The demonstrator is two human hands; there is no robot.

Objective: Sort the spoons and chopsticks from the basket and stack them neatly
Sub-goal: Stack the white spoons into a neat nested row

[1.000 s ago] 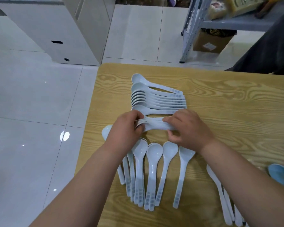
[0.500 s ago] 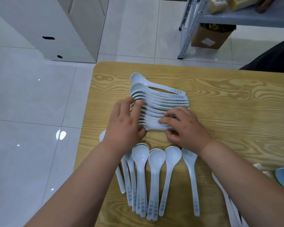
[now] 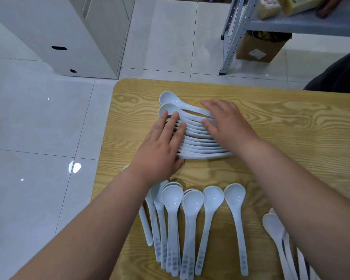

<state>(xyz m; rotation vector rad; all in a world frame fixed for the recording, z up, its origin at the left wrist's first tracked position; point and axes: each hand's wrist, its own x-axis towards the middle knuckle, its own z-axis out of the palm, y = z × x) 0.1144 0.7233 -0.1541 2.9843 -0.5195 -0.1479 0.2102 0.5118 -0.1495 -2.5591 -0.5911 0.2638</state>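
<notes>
Wooden table (image 3: 281, 126), fanned white spoons (image 3: 196, 141)

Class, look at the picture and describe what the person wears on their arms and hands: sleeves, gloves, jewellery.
Nothing is worn. The left hand and right hand are ungloved, with no rings showing on the visible fingers. The left forearm and right forearm are bare to the picture's edge: no sleeve, watch or bracelet in view.

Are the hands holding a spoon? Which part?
Neither grips one. The left hand lies flat on the spoon row, at the bowls; the right hand at the handles.
</notes>
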